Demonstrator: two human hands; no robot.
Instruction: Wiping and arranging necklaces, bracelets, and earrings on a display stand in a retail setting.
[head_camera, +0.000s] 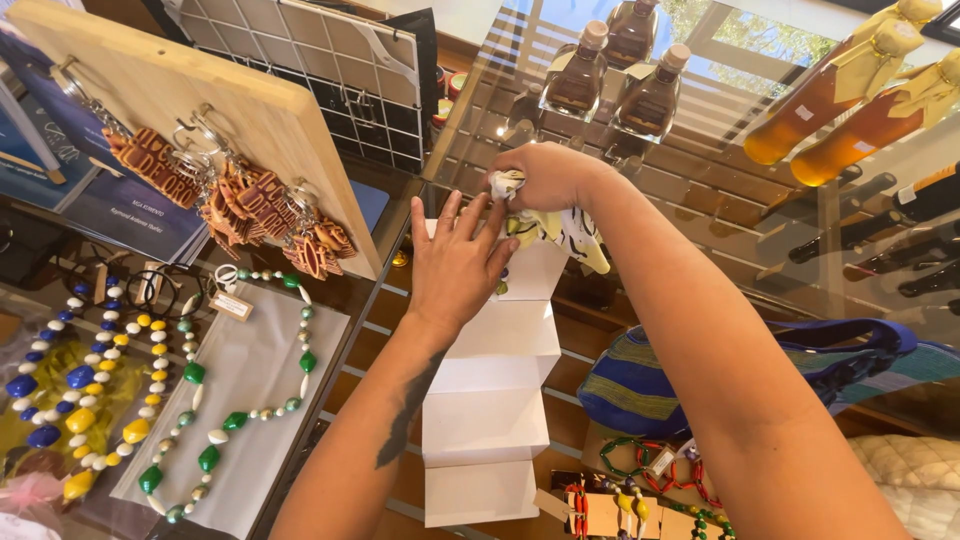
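Note:
A white folded paper strip (487, 400), creased like an accordion, lies on the glass counter (720, 190) in the middle. My left hand (455, 265) rests flat on its upper end, fingers spread. My right hand (545, 175) is closed on a white cloth with yellow and dark markings (565, 235), which hangs down over the top of the strip.
A wooden board (180, 90) with brown keychains (250, 205) leans at left beside a wire rack (320, 60). Bead necklaces (200, 400) lie on a white sheet at lower left. Small brown bottles (610, 70) and amber bottles (850, 100) stand on the glass; blue striped fabric (690, 375) shows beneath.

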